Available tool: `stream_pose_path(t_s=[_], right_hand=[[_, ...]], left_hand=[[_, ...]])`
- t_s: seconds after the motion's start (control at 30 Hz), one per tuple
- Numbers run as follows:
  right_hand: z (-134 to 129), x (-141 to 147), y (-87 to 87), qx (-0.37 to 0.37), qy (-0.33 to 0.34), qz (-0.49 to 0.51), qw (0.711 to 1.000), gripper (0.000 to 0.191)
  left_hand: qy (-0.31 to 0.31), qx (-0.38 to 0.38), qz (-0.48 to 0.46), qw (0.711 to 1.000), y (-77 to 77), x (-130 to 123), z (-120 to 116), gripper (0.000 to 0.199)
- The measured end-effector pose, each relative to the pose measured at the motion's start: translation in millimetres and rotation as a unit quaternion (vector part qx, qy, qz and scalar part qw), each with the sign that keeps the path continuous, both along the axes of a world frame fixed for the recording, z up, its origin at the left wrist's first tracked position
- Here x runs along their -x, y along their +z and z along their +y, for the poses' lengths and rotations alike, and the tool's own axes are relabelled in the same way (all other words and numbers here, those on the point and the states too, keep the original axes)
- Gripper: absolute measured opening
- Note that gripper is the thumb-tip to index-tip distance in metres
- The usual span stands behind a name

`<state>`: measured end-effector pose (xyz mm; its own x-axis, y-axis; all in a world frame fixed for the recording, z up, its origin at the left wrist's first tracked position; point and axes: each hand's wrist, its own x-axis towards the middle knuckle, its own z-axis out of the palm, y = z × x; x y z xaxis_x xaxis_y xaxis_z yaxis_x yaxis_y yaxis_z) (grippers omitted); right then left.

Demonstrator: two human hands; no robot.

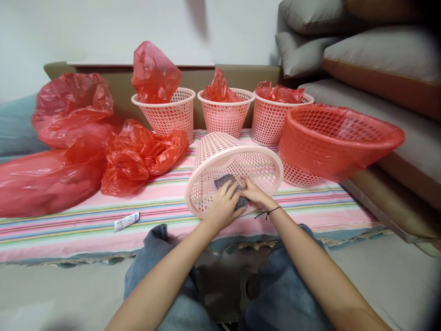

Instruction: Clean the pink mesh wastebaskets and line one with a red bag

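A pale pink mesh basket (234, 156) lies tipped on its side on the striped cloth, its mouth facing me. Inside its opening is a dark grey cloth (225, 179). My left hand (222, 204) rests on the left part of the grey cloth, its fingers bent over it near the basket's lower rim. From the right, my right hand (253, 191) grips the cloth's other side, with a thin black cord round that wrist. Both hands are close together, and part of the cloth is hidden under the fingers.
Behind stand three pink baskets (225, 117) with red bags inside. At right is a basket covered by a red bag (310, 147), beside stacked cushions (386, 55). Loose red bags (127, 161) lie left on the striped cloth (165, 209), with a small white tube (127, 221) in front.
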<state>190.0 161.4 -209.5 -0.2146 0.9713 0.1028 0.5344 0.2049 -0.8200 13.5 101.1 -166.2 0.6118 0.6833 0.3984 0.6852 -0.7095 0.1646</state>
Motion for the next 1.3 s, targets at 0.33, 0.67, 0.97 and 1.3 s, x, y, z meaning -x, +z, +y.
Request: stream_pose_path(t_s=[0.33, 0.67, 0.97, 1.3], right_hand=[[-1.3, -7.7, 19.8, 0.055, -0.019, 0.082, 0.995, 0.046], [-19.3, -1.4, 37.8, -0.138, 0.168, -0.121, 0.969, 0.05], [-10.2, -1.2, 43.0, -0.1, 0.033, -0.023, 0.994, 0.035], [-11.5, -24.4, 56.4, -0.108, 0.197, 0.093, 0.97, 0.056]], left_hand=[[0.123, 0.038, 0.038, 0.991, -12.4, -4.8, 12.5, 0.031], [0.164, 0.028, -0.017, 0.986, -8.4, -0.6, 15.4, 0.025], [0.13, -0.008, -0.184, 0.974, -18.9, -0.4, 29.6, 0.064], [0.108, -0.03, -0.098, 0.989, 3.9, 14.8, 31.7, 0.02]])
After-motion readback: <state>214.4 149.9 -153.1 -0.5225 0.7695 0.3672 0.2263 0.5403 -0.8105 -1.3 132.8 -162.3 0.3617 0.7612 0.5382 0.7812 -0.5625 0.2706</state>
